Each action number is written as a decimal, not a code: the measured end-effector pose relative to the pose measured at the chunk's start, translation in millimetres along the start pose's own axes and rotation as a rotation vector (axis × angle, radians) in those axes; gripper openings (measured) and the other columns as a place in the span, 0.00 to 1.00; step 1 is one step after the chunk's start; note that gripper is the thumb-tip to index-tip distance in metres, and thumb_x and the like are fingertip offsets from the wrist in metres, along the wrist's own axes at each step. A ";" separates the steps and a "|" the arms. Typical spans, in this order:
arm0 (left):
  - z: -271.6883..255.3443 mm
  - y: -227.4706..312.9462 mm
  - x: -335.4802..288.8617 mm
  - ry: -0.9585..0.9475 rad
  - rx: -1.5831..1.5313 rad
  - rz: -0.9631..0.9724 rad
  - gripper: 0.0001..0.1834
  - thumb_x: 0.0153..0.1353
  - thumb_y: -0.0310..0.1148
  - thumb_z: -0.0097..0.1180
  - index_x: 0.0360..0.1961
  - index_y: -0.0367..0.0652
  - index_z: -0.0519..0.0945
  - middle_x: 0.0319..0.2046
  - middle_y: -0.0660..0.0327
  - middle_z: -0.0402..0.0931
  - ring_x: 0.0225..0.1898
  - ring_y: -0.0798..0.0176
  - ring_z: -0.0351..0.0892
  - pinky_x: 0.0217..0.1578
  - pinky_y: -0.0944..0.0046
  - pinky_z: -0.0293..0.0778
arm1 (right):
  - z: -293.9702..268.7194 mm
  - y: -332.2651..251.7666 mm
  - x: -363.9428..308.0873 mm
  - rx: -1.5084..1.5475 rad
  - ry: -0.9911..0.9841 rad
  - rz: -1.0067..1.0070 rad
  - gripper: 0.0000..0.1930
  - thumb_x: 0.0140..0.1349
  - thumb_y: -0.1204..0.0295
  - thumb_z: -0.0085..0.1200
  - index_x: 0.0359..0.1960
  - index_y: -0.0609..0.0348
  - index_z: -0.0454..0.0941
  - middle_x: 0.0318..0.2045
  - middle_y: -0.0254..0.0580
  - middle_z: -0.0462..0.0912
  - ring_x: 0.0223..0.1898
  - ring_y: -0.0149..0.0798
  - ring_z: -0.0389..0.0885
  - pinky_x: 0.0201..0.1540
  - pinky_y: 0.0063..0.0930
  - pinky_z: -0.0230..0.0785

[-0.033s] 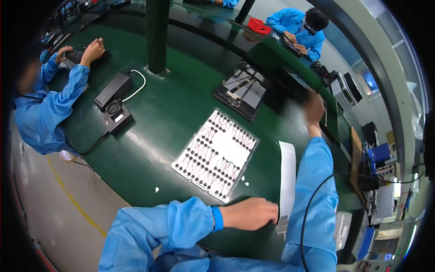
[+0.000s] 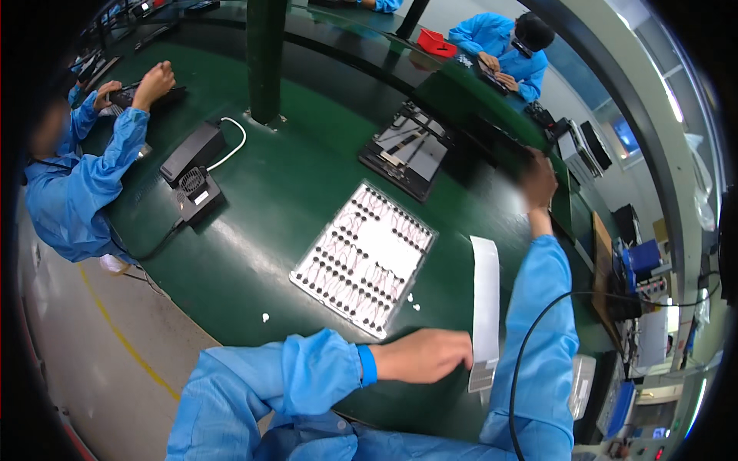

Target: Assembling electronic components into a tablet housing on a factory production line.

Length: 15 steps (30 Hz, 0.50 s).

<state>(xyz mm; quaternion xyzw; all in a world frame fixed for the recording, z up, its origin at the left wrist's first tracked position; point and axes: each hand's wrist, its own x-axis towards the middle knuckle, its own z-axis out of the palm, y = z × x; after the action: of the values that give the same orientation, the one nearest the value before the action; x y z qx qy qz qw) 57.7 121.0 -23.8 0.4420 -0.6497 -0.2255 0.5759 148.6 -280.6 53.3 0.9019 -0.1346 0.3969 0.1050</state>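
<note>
Where the glossy green table (image 2: 231,280) spreads out, a flat rectangular tray (image 2: 378,244) holds rows of round black parts (image 2: 330,265), thinly wired in red. Right of it lies a smooth white strip (image 2: 485,300). The left hand (image 2: 424,356) curls beside this, hold unclear; the blurred right hand (image 2: 540,184) extends beyond, its opening and hold impossible to tell.

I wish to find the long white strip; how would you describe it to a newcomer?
On the green table, find the squarish white tray of small black parts. Right of it, between the left hand and the blue right sleeve, lies the long white strip. Unlike the crowded tray, it is narrow and mostly plain, with a greyish lower end.
</note>
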 end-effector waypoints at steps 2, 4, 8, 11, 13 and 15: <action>3.8 -4.0 4.6 0.112 -0.453 -0.289 0.09 0.72 0.28 0.47 0.48 0.41 0.78 0.45 0.58 0.77 0.44 0.58 0.80 0.47 0.56 0.77 | -56.0 9.3 -0.6 0.299 0.011 0.076 0.20 0.61 0.78 0.61 0.56 0.50 0.78 0.51 0.45 0.84 0.53 0.48 0.83 0.59 0.36 0.74; 1.5 -12.1 10.1 0.172 -0.989 -0.556 0.16 0.77 0.37 0.42 0.57 0.39 0.74 0.51 0.56 0.78 0.48 0.58 0.81 0.53 0.55 0.78 | -126.3 18.2 -14.5 0.615 0.011 0.144 0.17 0.65 0.78 0.61 0.55 0.55 0.78 0.52 0.42 0.85 0.54 0.39 0.82 0.60 0.31 0.71; -6.9 -26.6 15.8 0.259 -1.619 -0.717 0.37 0.77 0.59 0.34 0.67 0.35 0.67 0.64 0.49 0.73 0.58 0.52 0.80 0.61 0.51 0.76 | -217.4 22.1 -68.8 1.153 -0.108 0.205 0.14 0.67 0.75 0.62 0.52 0.58 0.74 0.51 0.44 0.82 0.57 0.45 0.80 0.63 0.39 0.70; -13.8 16.2 27.8 0.176 -1.709 -0.752 0.46 0.71 0.68 0.38 0.70 0.35 0.65 0.61 0.50 0.76 0.56 0.58 0.81 0.56 0.55 0.78 | -250.5 6.1 -122.1 1.473 -0.315 0.257 0.15 0.62 0.75 0.65 0.46 0.54 0.72 0.46 0.49 0.83 0.56 0.54 0.81 0.63 0.51 0.71; -11.5 26.7 29.9 -0.063 -1.507 -0.804 0.40 0.71 0.62 0.49 0.69 0.39 0.68 0.44 0.61 0.81 0.40 0.72 0.80 0.40 0.71 0.77 | -255.4 -14.0 -150.1 1.460 -0.484 0.126 0.15 0.61 0.79 0.63 0.48 0.58 0.73 0.48 0.52 0.84 0.57 0.54 0.82 0.64 0.49 0.70; -8.3 -1.3 0.3 -0.016 -0.895 -0.841 0.33 0.69 0.48 0.58 0.68 0.41 0.68 0.42 0.63 0.79 0.38 0.73 0.78 0.41 0.74 0.76 | -255.6 -47.2 -171.0 1.398 -0.444 0.407 0.18 0.62 0.81 0.61 0.53 0.60 0.74 0.51 0.49 0.84 0.60 0.46 0.80 0.65 0.40 0.69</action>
<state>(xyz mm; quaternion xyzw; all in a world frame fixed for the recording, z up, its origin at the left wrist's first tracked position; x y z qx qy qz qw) 66.0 121.8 -22.7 0.3741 -0.2665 -0.6876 0.5624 -122.8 -133.2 91.6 0.7745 -0.0333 0.2104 -0.5956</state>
